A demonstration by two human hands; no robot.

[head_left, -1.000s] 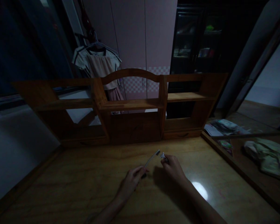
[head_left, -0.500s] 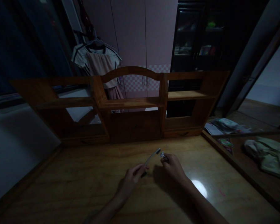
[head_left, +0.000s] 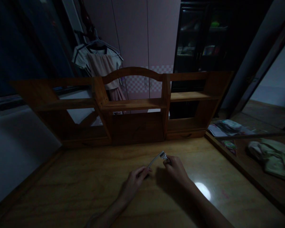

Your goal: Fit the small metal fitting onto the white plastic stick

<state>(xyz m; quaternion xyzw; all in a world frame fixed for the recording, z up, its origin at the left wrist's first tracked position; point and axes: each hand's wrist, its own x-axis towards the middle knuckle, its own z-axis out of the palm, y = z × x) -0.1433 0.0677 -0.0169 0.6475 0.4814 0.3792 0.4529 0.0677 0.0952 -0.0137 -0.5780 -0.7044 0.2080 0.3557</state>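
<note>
My left hand (head_left: 138, 177) is closed round the lower end of a thin toothbrush-like stick (head_left: 154, 159), which slants up to the right with its dark head at the top. My right hand (head_left: 174, 166) pinches a small silvery metal tool (head_left: 164, 156), dark where the fingers cover it. The tool's tip touches or overlaps the head of the stick. Both hands are above the wooden desk top (head_left: 97, 190). The exact kind of the metal tool is too small to tell.
A wooden shelf unit (head_left: 133, 104) runs along the back of the desk. Clothes (head_left: 101, 63) hang behind it at the left. On the right, past the desk's raised edge (head_left: 237, 171), lie a pale green cloth (head_left: 275, 158) and papers (head_left: 218, 129).
The metal tool has come to the head of the stick, where a small gap was before. Both hands have barely moved.
</note>
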